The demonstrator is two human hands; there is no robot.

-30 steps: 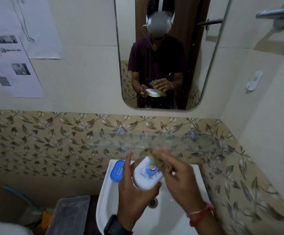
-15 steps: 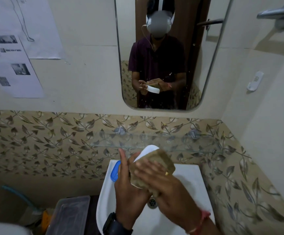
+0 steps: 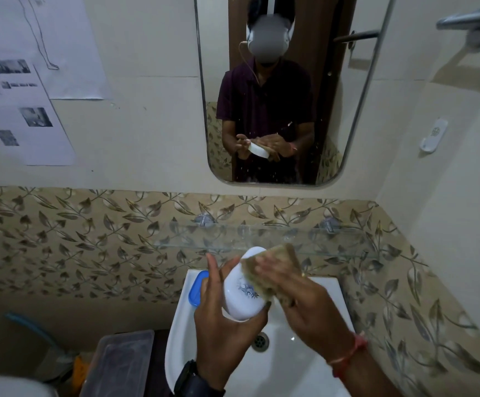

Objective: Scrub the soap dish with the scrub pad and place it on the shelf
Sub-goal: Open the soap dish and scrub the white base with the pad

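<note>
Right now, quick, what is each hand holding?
Left hand: closed around the white soap dish, above the sink.
Right hand: closed on the brown scrub pad, pressing it against the dish.

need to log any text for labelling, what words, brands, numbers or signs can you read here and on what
No text here can be read.
papers on the wall: printed lines too blurred to read.
soap dish: blue motif only, no legible words.
white wall fixture: round mark, too small to read.
</note>
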